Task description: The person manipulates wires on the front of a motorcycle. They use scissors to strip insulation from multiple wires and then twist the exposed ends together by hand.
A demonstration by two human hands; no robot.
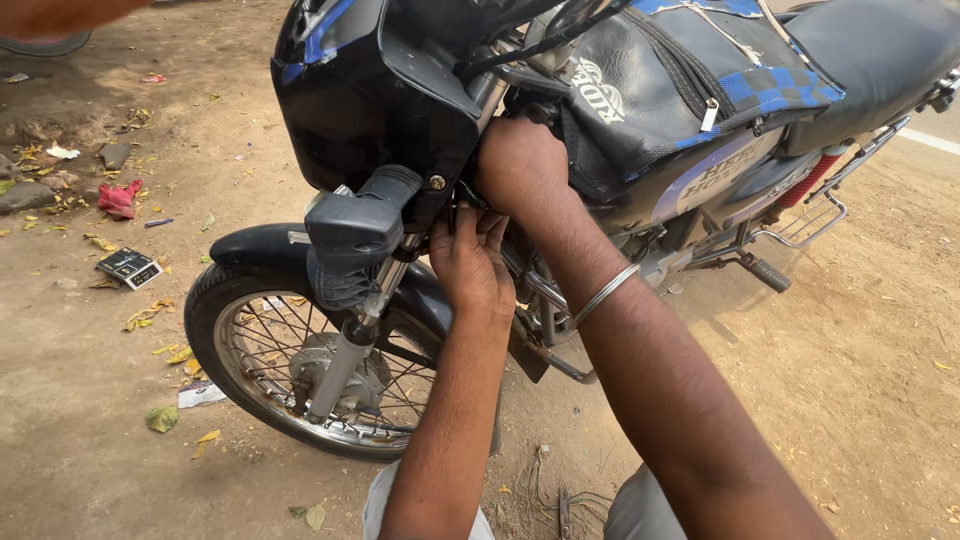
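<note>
A black motorcycle (720, 90) with blue trim stands on dirt, its front wheel (300, 350) turned toward me. Both my hands reach in behind the black headlight fairing (370, 90), near the steering head. My left hand (468, 262) is below, fingers curled up into the gap beside the fork (345, 350). My right hand (520, 165), with a metal bangle on the wrist, is closed above it against the frame just ahead of the fuel tank cover (660, 80). What the fingers grip is hidden.
Dry leaves, a red scrap (118, 198) and a small dark flat box (129, 267) litter the ground at left. Some wire and a thin tool (560, 500) lie on the dirt between my knees. A footpeg (768, 273) sticks out at right.
</note>
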